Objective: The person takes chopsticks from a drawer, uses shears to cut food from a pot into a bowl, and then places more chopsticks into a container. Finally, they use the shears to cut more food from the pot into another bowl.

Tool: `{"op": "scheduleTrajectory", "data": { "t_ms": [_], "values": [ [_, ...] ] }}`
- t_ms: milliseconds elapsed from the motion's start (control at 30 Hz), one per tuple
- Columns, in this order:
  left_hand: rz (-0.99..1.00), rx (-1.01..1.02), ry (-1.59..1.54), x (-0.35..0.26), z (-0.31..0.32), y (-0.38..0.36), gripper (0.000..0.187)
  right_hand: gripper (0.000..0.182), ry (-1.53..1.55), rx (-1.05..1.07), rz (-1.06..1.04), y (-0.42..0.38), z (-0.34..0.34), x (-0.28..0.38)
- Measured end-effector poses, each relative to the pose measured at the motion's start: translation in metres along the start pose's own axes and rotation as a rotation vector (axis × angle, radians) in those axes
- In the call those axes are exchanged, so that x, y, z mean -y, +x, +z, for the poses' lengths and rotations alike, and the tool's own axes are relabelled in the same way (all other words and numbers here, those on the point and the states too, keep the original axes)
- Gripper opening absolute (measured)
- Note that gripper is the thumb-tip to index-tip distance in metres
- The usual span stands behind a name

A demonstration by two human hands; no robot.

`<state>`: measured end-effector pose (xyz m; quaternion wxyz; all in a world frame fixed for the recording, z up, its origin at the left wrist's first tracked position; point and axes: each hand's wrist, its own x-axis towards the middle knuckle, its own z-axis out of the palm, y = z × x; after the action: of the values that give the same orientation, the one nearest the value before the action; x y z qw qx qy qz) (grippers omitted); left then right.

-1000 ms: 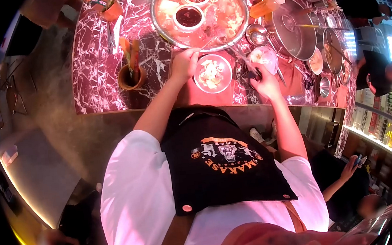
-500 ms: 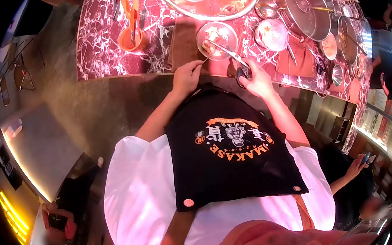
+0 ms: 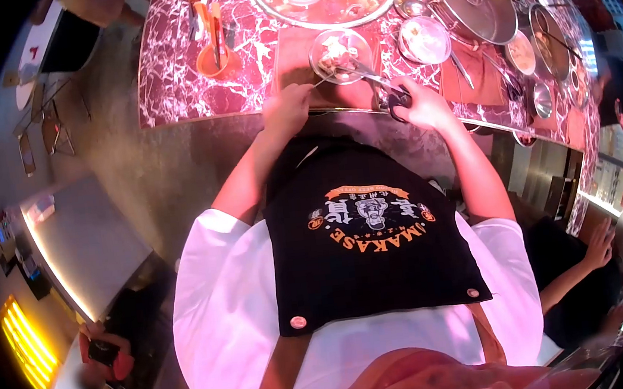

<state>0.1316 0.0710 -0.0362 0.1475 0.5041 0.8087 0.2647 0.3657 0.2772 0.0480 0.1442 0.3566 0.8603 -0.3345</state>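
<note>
My right hand (image 3: 423,105) is closed around the black handles of a pair of scissors (image 3: 370,74). Their metal blades reach left over a small bowl (image 3: 367,54) near the table edge. Pieces of food (image 3: 335,51), pinkish and pale, lie in the bowl. My left hand (image 3: 288,110) is pinched on a thin stick (image 3: 322,81) whose far end runs into the bowl at the food. Both hands are at the table's front edge, on either side of the bowl, which stands on a brown mat (image 3: 286,50).
Behind the bowl is a large round pot (image 3: 263,8) with a dark-filled centre. An orange cup (image 3: 215,63) of utensils stands left. To the right are a second bowl (image 3: 425,39), a large metal pan (image 3: 473,6) and tongs (image 3: 462,71). Other people are around the room.
My view has shifted slightly. The scissors and both hands stay by the bowl, the right hand a little farther right. The person at lower right has raised a hand.
</note>
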Motion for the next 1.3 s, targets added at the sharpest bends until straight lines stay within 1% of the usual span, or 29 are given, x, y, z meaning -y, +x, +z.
{"op": "scheduleTrajectory", "data": {
  "t_ms": [33,67,100,133,200,233,300,333,400,433,467,500,533,600,633,667,700,767,800,867,900,1000,1033,1067,1133,1167,1200,1267,1300],
  "values": [
    [0.022,0.011,-0.004,0.003,-0.003,0.005,0.023,0.058,0.009,0.019,0.020,0.006,0.000,0.006],
    [0.092,0.033,0.031,0.007,-0.007,0.011,0.023,0.057,0.020,0.041,0.041,0.011,0.002,0.015],
    [0.160,0.056,0.064,0.012,-0.010,0.015,0.023,0.054,0.143,0.035,0.112,0.015,0.008,0.022],
    [0.175,0.072,0.054,0.019,-0.010,0.018,0.023,0.052,0.162,-0.076,0.012,0.020,0.024,0.015],
    [0.149,0.029,0.001,0.030,-0.012,0.026,0.021,0.050,0.059,-0.129,-0.034,0.020,0.040,0.005],
    [0.158,0.036,-0.012,0.033,-0.015,0.031,0.021,0.050,0.055,-0.132,-0.017,0.017,0.042,0.002],
    [0.150,0.243,0.049,0.038,-0.020,0.032,0.021,0.050,0.216,-0.062,0.039,0.000,0.052,0.005],
    [0.162,0.254,0.037,0.040,-0.018,0.029,0.021,0.050,0.216,-0.066,0.059,-0.006,0.054,0.011],
    [0.202,0.197,-0.050,0.045,-0.016,0.029,0.020,0.055,0.119,0.011,0.241,-0.016,0.048,0.027],
    [0.222,0.209,-0.055,0.050,-0.013,0.029,0.020,0.060,0.031,0.051,0.302,-0.019,0.044,0.040],
    [0.260,0.154,-0.135,0.055,-0.008,0.030,0.019,0.060,0.040,0.038,0.321,-0.018,0.045,0.051],
    [0.294,0.100,-0.217,0.056,-0.008,0.032,0.018,0.062,-0.031,-0.007,0.341,-0.016,0.047,0.062],
    [0.312,0.112,-0.222,0.058,-0.009,0.034,0.018,0.064,-0.103,-0.050,0.361,-0.016,0.050,0.068],
    [0.316,0.051,-0.310,0.062,-0.013,0.040,0.015,0.066,-0.061,-0.047,0.379,-0.011,0.053,0.070],
    [0.326,0.058,-0.315,0.065,-0.011,0.043,0.015,0.064,0.018,-0.048,0.399,-0.010,0.053,0.072],
    [0.289,0.065,-0.373,0.070,-0.008,0.045,0.014,0.062,0.096,-0.048,0.416,-0.010,0.053,0.075],
    [0.247,0.069,-0.429,0.072,-0.007,0.048,0.013,0.062,0.096,-0.049,0.422,-0.013,0.051,0.077],
    [0.227,0.060,-0.466,0.076,-0.004,0.052,0.013,0.065,0.071,-0.112,0.416,-0.027,0.048,0.082],
    [0.207,0.045,-0.501,0.075,-0.004,0.054,0.013,0.065,0.070,-0.109,0.417,-0.033,0.046,0.084],
    [0.218,0.047,-0.492,0.073,-0.007,0.055,0.014,0.063,-0.214,-0.146,0.412,-0.043,0.043,0.090],
    [0.235,0.048,-0.481,0.071,-0.010,0.057,0.014,0.062,-0.253,-0.139,0.404,-0.044,0.041,0.095],
    [0.255,0.096,-0.387,0.062,-0.018,0.059,0.015,0.064,-0.240,-0.072,0.448,-0.024,0.035,0.110],
    [0.262,0.096,-0.389,0.060,-0.016,0.060,0.015,0.055,-0.264,-0.164,0.397,-0.016,0.042,0.105],
    [0.244,0.116,-0.358,0.060,-0.013,0.060,0.016,0.055,-0.263,-0.166,0.400,-0.008,0.046,0.095],
    [0.221,0.138,-0.326,0.064,-0.007,0.059,0.017,0.046,-0.197,-0.106,0.368,0.003,0.050,0.084],
    [0.234,0.095,-0.295,0.069,-0.003,0.063,0.017,0.045,-0.188,-0.155,0.326,-0.006,0.051,0.078],
    [0.246,0.052,-0.265,0.072,-0.001,0.065,0.017,0.045,-0.188,-0.152,0.325,-0.016,0.049,0.076],
    [0.230,0.052,-0.284,0.072,-0.006,0.066,0.016,0.049,-0.148,-0.160,0.373,-0.039,0.041,0.074],
    [0.222,0.047,-0.303,0.072,-0.008,0.068,0.015,0.049,-0.171,-0.259,0.318,-0.052,0.041,0.077]
  ]
}}
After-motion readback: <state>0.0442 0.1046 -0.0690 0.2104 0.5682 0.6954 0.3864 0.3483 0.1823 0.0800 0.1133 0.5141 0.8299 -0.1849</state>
